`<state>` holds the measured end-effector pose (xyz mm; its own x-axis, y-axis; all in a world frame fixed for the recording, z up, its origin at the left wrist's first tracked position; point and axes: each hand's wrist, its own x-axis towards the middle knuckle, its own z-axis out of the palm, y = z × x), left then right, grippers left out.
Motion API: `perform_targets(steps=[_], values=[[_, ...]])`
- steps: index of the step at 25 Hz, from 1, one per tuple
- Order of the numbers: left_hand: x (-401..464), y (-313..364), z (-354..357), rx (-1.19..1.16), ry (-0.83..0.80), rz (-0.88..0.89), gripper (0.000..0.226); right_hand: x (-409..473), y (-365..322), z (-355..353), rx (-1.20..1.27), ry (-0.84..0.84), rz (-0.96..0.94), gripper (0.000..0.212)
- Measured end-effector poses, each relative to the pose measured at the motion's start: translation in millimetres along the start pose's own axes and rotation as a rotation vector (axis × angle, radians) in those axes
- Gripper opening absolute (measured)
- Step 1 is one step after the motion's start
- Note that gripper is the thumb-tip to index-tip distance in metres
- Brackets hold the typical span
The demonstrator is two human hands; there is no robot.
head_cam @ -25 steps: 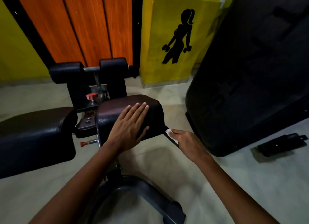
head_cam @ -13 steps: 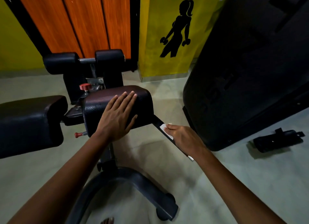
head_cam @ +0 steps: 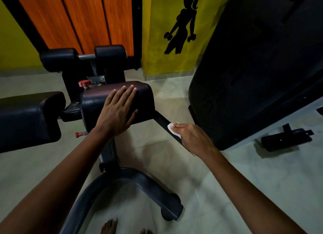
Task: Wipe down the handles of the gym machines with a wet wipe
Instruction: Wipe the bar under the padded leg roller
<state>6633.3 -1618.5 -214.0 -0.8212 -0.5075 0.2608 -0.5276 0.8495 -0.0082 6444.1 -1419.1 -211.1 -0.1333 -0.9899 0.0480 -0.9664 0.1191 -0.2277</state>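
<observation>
head view, right hand (head_cam: pixel 193 137) grips wipe (head_cam: pixel 173 129) on handle (head_cam: pixel 163 121)

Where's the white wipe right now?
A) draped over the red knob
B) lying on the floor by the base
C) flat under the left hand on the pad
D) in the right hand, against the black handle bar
D: the right hand grips the white wipe against the black handle bar; the left hand lies bare on the pad.
</observation>
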Motion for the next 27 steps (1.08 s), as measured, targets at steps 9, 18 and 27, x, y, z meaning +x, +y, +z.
perform_targets(steps=[9, 18, 27], values=[[-4.6, 5.8, -0.9, -0.013, -0.017, -0.023, 0.07, -38.0, 10.2, -14.7, 0.091, 0.026, -0.066, 0.043], [-6.9, 9.6, -4.0, 0.017, -0.025, -0.033, 0.071, -55.3, 12.9, -17.0, 0.013, -0.015, -0.08, 0.037], [-6.4, 2.7, 3.8, 0.077, 0.024, -0.005, 0.066, 33.9, -6.4, 17.5, -0.202, -0.057, -0.087, 0.058]])
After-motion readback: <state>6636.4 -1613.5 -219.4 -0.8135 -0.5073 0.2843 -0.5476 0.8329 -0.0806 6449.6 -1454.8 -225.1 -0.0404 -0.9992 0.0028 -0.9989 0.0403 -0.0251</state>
